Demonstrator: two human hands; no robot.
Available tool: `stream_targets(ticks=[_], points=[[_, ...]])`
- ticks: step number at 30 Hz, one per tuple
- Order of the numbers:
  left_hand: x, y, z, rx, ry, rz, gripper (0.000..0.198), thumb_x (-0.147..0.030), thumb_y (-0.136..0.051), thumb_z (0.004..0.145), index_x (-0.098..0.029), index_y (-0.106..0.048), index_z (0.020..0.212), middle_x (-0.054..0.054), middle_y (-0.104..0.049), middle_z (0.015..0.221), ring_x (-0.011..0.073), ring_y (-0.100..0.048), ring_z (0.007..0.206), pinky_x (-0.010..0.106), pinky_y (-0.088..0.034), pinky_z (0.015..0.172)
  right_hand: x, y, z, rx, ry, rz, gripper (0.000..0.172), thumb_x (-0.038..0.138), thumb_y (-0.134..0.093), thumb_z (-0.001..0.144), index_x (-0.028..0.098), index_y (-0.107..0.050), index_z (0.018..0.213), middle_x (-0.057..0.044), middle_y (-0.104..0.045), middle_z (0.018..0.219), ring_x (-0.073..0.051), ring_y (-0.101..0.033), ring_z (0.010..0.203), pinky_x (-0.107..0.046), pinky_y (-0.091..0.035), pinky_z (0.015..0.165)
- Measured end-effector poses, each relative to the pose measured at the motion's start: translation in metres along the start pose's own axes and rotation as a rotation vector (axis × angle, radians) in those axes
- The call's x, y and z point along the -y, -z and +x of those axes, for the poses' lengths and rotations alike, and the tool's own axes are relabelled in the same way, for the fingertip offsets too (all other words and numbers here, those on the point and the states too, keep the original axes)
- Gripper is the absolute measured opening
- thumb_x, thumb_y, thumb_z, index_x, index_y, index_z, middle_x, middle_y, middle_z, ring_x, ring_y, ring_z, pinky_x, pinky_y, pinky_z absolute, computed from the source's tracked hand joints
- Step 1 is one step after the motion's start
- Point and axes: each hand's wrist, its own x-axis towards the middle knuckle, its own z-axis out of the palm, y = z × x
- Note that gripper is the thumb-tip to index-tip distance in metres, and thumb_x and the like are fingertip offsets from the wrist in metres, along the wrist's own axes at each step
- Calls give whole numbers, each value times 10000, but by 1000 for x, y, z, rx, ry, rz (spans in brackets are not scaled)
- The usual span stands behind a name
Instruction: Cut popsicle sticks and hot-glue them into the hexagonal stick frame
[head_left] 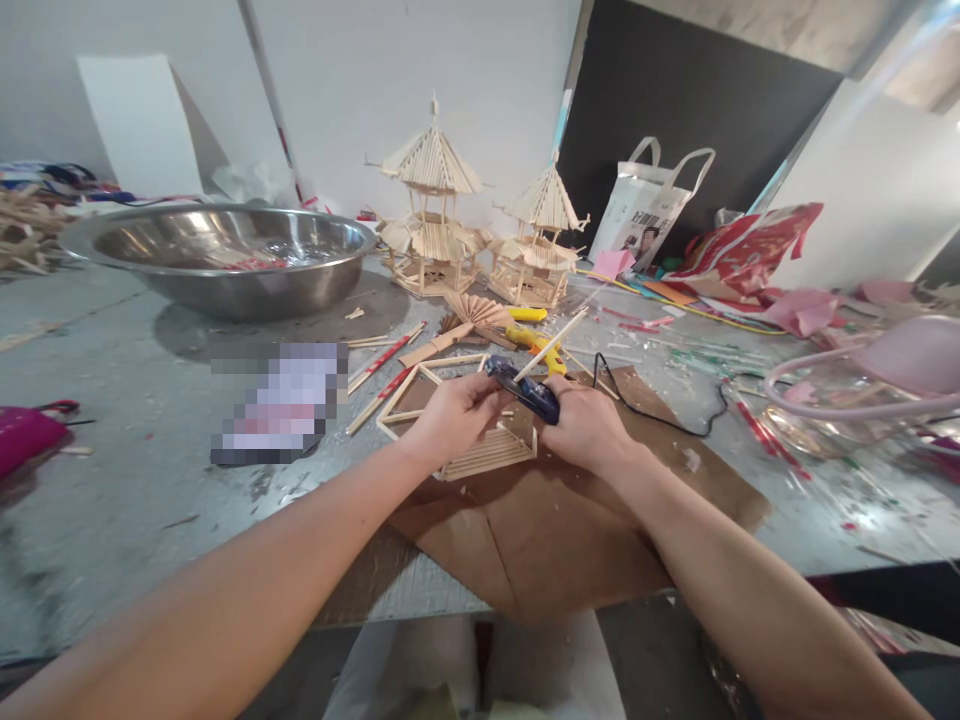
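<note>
My right hand (589, 420) is closed round the handle of a dark blue hand tool (536, 398), which looks like a cutter; its jaws are hard to make out. A thin wooden stick (555, 343) slants up and right from the tool. My left hand (456, 415) is closed in a pinch at the stick's lower end, beside the tool; the fingertips are partly hidden. Under both hands, a flat frame of wooden sticks (491, 450), partly filled with parallel sticks, lies on a brown cardboard sheet (525, 550).
Behind the hands are a yellow glue gun (551, 355) with a black cord and two stick pagodas (433, 240), (536, 250). A steel basin (262, 285) and a blurred-out phone-like object (281, 405) are on the left. On the right sits a pink-handled clear container (840, 400).
</note>
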Motion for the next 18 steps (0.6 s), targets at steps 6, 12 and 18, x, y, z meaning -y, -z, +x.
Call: stream_targets(ticks=[6, 12, 18], points=[[0, 0, -1, -7, -13, 78, 215, -287, -428, 754, -139, -506, 620, -72, -370, 373, 43, -344, 343, 161, -283, 380, 0, 0, 0, 15, -13, -28, 287, 350, -435, 662, 199, -499, 897, -57, -632, 766, -206, -583, 681, -273, -355, 567], [1, 1, 0, -2, -10, 118, 231, -306, -426, 753, -138, -555, 660, -67, -395, 382, 54, -364, 365, 167, -304, 403, 0, 0, 1, 13, -7, -22, 295, 352, -440, 667, 200, -507, 911, -63, -632, 770, -216, -586, 685, -282, -365, 568], [6, 1, 1, -31, -35, 163, 228, -283, -428, 739, -149, -606, 686, -51, -426, 407, 67, -396, 422, 155, -326, 420, -3, -3, 4, -27, 30, 23, 353, 343, -456, 668, 209, -487, 993, -72, -620, 859, -223, -576, 762, -295, -383, 620]])
